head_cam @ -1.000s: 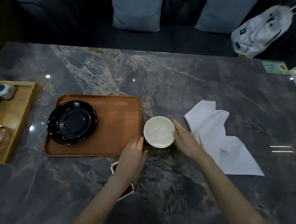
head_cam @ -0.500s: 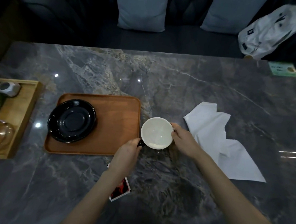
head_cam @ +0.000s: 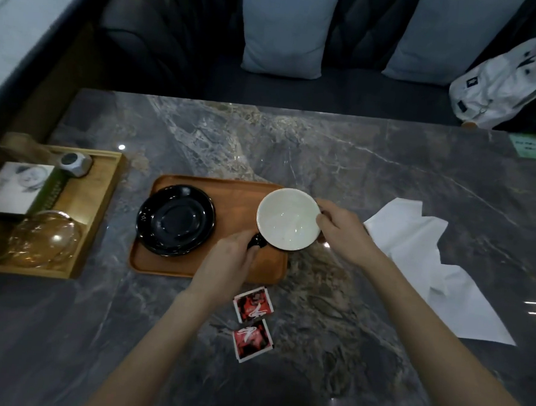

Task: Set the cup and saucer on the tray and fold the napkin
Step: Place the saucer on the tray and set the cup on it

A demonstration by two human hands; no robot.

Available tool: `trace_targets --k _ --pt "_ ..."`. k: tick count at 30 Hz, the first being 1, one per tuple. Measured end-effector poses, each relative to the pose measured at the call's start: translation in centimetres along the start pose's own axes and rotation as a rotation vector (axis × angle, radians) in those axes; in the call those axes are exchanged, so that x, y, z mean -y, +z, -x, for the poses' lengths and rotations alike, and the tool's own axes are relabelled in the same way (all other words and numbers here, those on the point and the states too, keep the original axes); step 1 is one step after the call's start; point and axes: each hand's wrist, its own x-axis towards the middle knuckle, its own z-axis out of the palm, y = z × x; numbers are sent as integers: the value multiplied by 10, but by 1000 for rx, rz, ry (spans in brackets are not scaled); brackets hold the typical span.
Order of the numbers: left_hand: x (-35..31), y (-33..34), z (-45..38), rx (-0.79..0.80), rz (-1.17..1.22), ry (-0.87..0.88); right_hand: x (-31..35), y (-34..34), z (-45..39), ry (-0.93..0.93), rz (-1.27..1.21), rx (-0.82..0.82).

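Note:
The cup [head_cam: 286,223], white inside and black outside, is held over the right end of the brown wooden tray [head_cam: 236,191]. My left hand [head_cam: 228,263] pinches its black handle from the near side. My right hand [head_cam: 342,231] grips the rim on the right. The black saucer [head_cam: 176,219] lies on the left half of the tray. An unfolded, crumpled white napkin [head_cam: 426,259] lies on the marble table [head_cam: 326,150] to the right of my right hand.
Two red sachets [head_cam: 253,322] lie on the table near my left forearm. A second wooden tray [head_cam: 97,208] at the left edge holds a glass lid, a box and a small grey object. A sofa with cushions and a white bag stands behind the table.
Both hands closed on the cup and carried it left, from the table beside the tray to above the tray's right end. The view shifted, uncovering the sachets.

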Motion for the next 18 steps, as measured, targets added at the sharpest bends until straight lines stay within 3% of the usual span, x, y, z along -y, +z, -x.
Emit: trace_targets --k 13,18 --pt "76 -68 14 -74 -92 -196 76 85 -40 -142 -47 43" --pt "113 -87 17 -66 -125 -229 90 125 -56 -60 -64 73"
